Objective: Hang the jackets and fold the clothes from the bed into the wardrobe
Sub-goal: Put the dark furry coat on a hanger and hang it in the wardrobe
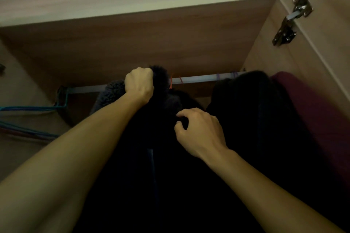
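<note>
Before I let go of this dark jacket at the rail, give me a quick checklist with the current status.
1. Left hand grips the top of the dark jacket at the rail: ok.
2. Right hand pinches the jacket fabric lower down: ok.
3. Jacket's hanger hooked over the rail: cannot tell; an orange hook shows beside the left hand, its owner hidden.
4. Bare rail between the jacket and the hanging dark garment: ok.
5. Jacket sitting evenly on its hanger: cannot tell, too dark.

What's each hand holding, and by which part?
Left hand grips the dark jacket by its fuzzy collar at the rail. Right hand seems to pinch its fabric just below.
</note>
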The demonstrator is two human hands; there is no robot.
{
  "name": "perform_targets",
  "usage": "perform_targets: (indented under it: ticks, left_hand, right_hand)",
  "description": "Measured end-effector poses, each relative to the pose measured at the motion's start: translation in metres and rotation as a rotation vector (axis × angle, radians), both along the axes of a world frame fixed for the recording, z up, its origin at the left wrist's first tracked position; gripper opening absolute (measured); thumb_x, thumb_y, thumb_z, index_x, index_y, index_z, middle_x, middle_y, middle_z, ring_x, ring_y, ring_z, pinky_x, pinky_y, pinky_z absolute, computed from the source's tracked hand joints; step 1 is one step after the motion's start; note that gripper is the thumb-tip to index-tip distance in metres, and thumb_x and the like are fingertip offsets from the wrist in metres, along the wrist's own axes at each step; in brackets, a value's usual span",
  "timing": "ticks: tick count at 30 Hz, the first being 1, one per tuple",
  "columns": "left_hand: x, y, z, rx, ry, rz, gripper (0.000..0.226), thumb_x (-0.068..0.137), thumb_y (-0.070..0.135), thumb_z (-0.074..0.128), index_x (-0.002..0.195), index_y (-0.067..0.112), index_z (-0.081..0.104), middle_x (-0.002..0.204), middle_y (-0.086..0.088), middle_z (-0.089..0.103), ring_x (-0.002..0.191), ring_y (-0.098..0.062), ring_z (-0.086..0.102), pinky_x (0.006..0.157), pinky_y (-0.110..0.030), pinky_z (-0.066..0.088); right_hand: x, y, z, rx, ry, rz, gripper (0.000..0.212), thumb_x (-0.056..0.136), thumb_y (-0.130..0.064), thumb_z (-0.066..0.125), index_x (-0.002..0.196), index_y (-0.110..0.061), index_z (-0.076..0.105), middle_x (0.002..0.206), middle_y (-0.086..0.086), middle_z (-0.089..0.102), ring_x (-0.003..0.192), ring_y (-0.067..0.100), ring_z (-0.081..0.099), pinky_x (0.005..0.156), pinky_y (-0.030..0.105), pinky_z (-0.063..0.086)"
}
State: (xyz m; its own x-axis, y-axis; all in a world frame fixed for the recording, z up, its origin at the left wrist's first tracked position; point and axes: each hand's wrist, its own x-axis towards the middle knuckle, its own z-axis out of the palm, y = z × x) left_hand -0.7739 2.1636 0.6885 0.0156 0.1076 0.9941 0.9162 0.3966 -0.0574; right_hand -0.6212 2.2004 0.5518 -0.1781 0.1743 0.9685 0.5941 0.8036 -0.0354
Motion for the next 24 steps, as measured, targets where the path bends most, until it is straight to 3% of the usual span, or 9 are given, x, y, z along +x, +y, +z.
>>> perform_targets:
  ticks: [12,16,24]
  left_hand:
    - [-0.006,0.003,0.025,0.068,-0.077,0.011,0.021,0.087,0.005,0.063,0.069,0.006,0.052,0.054,-0.009,0.045,0.054,-0.027,0.047,0.056,-0.035,0.041]
    - [-0.002,0.006,0.024,0.079,-0.112,0.046,0.033,0.086,0.002,0.062,0.059,0.009,0.044,0.053,-0.008,0.047,0.047,-0.024,0.044,0.054,-0.034,0.041]
    - [0.012,0.016,0.018,0.075,-0.063,0.09,0.036,0.087,0.002,0.059,0.058,0.011,0.04,0.055,-0.006,0.045,0.056,-0.027,0.051,0.054,-0.033,0.041]
  right_hand:
    - [0.008,0.01,0.0,0.01,-0.01,0.012,0.034,0.091,-0.037,0.047,0.122,-0.028,0.058,0.123,-0.005,0.059,0.114,0.015,0.052,0.101,0.036,0.037]
    - [0.003,0.012,0.002,0.01,0.01,0.003,0.033,0.091,-0.036,0.047,0.121,-0.028,0.059,0.122,-0.005,0.059,0.113,0.015,0.052,0.101,0.035,0.037]
    - [-0.014,0.011,0.001,0.02,-0.004,-0.023,0.035,0.09,-0.036,0.045,0.121,-0.027,0.059,0.122,-0.003,0.059,0.114,0.016,0.051,0.1,0.037,0.037]
